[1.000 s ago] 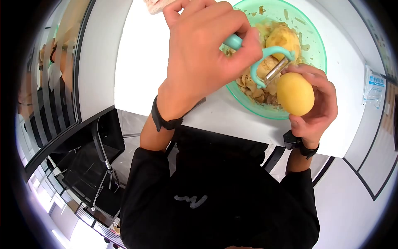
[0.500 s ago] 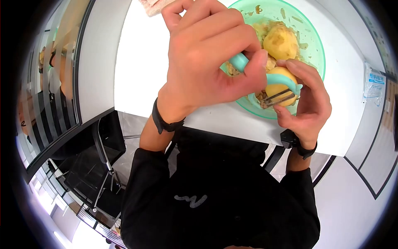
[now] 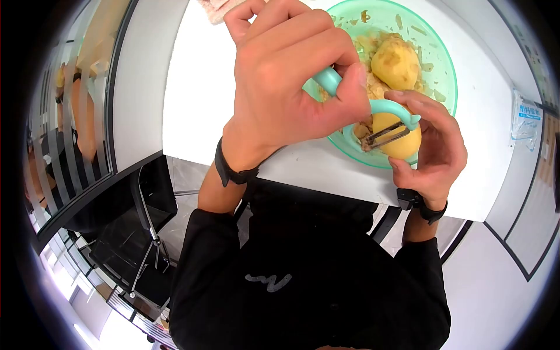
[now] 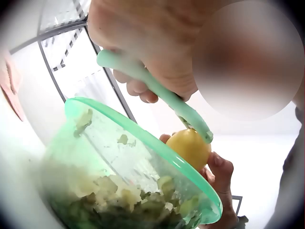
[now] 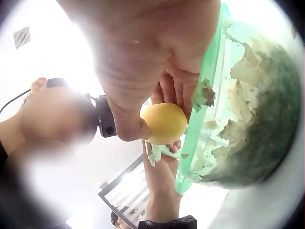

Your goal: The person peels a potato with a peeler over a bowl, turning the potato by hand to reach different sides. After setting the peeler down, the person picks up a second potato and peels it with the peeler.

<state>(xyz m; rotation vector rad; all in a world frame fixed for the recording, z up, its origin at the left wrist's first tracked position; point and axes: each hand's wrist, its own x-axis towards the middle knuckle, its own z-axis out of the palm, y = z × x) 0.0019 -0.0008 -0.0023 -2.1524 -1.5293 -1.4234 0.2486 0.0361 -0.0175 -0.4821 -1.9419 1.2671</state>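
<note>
**Item 1. Pale teal plastic Y-shaped peeler (image 3: 382, 108), one.** The left hand (image 3: 286, 81) grips it, fingers curled round the handle and thumb pressed along it. The long axis runs slantwise out of the fist. The forked head with the metal blade (image 3: 382, 137) points away from the grip toward the other hand, and the blade lies across the potato.

**Item 2. Peeled, smooth yellow potato (image 3: 403, 144), one in hand.** The right hand (image 3: 437, 151) pinches it, fingertips on the far end and thumb on the near end. The long axis seems to run between them. It sits just under the peeler head, over the near rim of the bowl.

**Item 3. Translucent green plastic bowl (image 3: 450, 64), one.** It lies beyond both grips, on the white table (image 3: 198, 87). Inside:
- one more yellowish potato (image 3: 395, 61)
- a heap of pale peelings (image 3: 364, 44), too many to count

**Item 4. Black wristbands, two.** One sits behind each grip (image 3: 230, 169) (image 3: 420, 204).

**Item 5. Clear plastic packet (image 3: 527, 119), one.** It lies well off to the right hand's outer side.
</note>
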